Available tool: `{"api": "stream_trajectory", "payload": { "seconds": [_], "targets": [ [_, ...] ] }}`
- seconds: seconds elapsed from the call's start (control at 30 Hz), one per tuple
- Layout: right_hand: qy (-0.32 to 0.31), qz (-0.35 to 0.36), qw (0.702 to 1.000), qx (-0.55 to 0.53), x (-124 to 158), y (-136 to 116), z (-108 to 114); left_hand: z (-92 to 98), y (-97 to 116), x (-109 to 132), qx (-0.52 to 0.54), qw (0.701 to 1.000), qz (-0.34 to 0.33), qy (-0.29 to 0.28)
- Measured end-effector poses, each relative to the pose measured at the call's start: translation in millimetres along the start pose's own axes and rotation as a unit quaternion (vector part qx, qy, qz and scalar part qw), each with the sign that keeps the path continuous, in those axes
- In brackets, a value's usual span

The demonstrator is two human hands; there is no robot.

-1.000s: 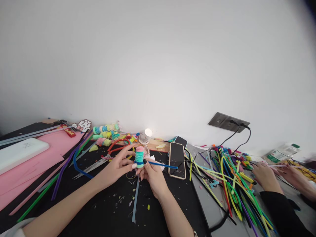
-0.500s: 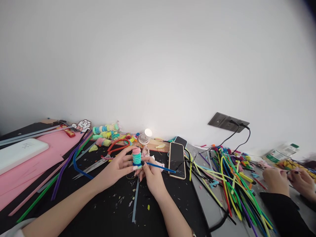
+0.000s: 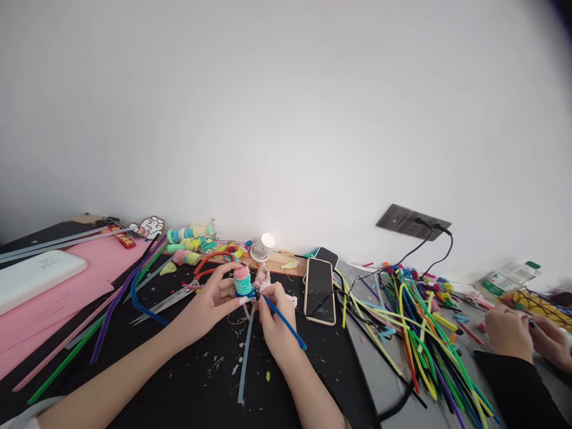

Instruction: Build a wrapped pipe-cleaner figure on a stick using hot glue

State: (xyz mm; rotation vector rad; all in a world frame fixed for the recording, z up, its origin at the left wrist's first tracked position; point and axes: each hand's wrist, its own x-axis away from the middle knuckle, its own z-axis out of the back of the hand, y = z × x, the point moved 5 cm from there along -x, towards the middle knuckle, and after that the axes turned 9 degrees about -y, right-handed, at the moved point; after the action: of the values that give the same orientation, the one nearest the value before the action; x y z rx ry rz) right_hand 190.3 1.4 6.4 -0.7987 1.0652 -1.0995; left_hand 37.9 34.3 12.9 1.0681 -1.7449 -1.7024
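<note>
My left hand (image 3: 217, 298) is closed around a small coiled roll of pipe cleaner (image 3: 243, 281), pink on top, turquoise in the middle and blue at the bottom. Between the fingers of my right hand (image 3: 273, 313) is a blue pipe cleaner (image 3: 289, 328), pinched close to the roll's lower edge. Its free end slants down to the right over my wrist. Behind my left hand lie scissors (image 3: 167, 304) with red handles. A grey strip (image 3: 245, 363) lies on the black tabletop below my hands.
Several finished coils (image 3: 190, 232) lie at the back left, near a paper cup (image 3: 263, 246). Pink sheets (image 3: 93, 280) and a white case (image 3: 40, 275) are on the left. Right of me are a phone (image 3: 320, 291), loose pipe cleaners (image 3: 429, 333) and another person's hands (image 3: 509, 333).
The coiled roll has shifted slightly left and tilted. My right hand has swung the blue pipe cleaner's free end downward. The other person's hands have moved a little to the right.
</note>
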Motion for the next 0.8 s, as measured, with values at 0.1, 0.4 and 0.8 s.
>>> {"api": "stream_trajectory", "payload": {
  "seconds": [0.1,0.4,0.8],
  "targets": [
    [-0.004,0.032,0.998,0.052,2,-4,-1,3.6,-2,-1,-0.023,1.000,-0.013,0.014],
    [0.076,0.002,0.948,0.310,-7,-9,27,19.8,0,0,-0.082,0.991,-0.014,0.107],
    [0.297,-0.150,0.787,0.519,1,26,104,22.4,-14,-4,-0.053,0.995,-0.021,0.083]
  ]
}}
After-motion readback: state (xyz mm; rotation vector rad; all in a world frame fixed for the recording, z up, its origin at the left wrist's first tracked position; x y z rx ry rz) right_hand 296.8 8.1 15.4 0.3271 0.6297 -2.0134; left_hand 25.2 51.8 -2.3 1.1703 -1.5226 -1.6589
